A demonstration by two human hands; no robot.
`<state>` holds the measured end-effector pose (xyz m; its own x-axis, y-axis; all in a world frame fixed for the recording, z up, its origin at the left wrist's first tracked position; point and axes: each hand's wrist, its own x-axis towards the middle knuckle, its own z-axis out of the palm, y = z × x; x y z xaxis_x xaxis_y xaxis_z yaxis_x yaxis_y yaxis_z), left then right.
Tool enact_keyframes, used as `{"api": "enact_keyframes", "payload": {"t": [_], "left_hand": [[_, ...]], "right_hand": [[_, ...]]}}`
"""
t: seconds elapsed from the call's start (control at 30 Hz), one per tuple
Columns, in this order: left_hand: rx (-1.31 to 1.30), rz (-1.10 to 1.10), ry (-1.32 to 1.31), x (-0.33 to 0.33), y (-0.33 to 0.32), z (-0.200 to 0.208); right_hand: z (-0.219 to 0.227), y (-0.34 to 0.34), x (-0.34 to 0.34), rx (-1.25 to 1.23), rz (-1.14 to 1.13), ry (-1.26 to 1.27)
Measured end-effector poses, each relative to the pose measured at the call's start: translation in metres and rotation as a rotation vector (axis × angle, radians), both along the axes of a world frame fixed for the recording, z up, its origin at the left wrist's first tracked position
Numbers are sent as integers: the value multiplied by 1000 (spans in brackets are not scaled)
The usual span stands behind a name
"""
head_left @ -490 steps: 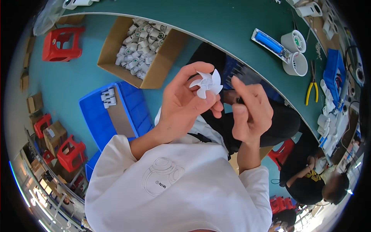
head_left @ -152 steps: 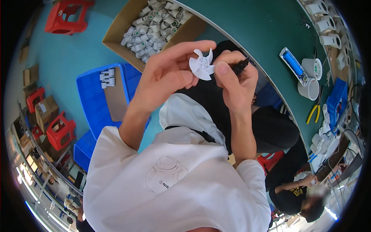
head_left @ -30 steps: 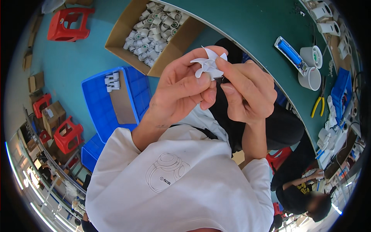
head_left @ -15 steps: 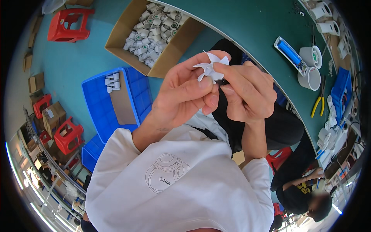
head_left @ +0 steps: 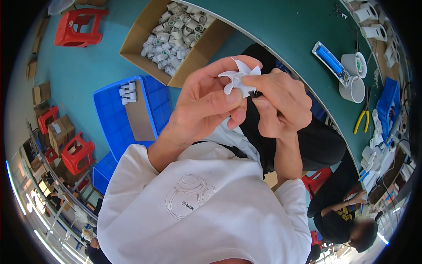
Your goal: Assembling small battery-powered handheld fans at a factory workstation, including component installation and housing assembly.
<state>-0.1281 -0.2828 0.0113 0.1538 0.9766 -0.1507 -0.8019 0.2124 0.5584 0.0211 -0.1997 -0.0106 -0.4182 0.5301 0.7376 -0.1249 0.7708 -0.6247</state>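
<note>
Between my two hands, above my lap, is a small white fan blade [head_left: 238,80] with several curved, pointed vanes. My left hand [head_left: 204,99] is closed on it, its thumb pressed on the near side. The fingers of my right hand [head_left: 283,101] pinch the blade's right side, index finger against a vane near the hub. A small dark piece [head_left: 255,93] shows under the blade at the right fingertips; what it is cannot be made out. My fingers hide part of the blade's underside.
A cardboard box [head_left: 132,50] full of white cylindrical parts stands ahead. At left a blue crate [head_left: 105,110] holds several white parts and cardboard. On the green table [head_left: 299,26] at right lie white cups [head_left: 351,90], a blue battery [head_left: 327,57] and yellow-handled pliers [head_left: 361,121]. Another person sits lower right.
Both hands still hold the fan blade. My right hand has shifted slightly and its finger sits nearer the hub; the blade has turned a little and shows more of its face.
</note>
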Motion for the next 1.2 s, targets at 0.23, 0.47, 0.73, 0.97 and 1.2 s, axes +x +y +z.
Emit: {"api": "enact_keyframes", "payload": {"t": [0.23, 0.47, 0.73, 0.97, 1.2], "left_hand": [[-45, 30, 227, -11, 1, 3], [51, 105, 473, -41, -1, -8], [-27, -31, 316, -49, -8, -12], [-72, -105, 182, -51, -8, -12], [-176, -105, 112, -51, -14, 0]], "right_hand": [[-5, -2, -7, -153, 61, 29], [-23, -5, -15, -864, 220, 184], [5, 1, -25, -1041, 202, -94], [-4, 8, -19, -906, 353, -183], [-27, 19, -40, -1182, 172, 36]]}}
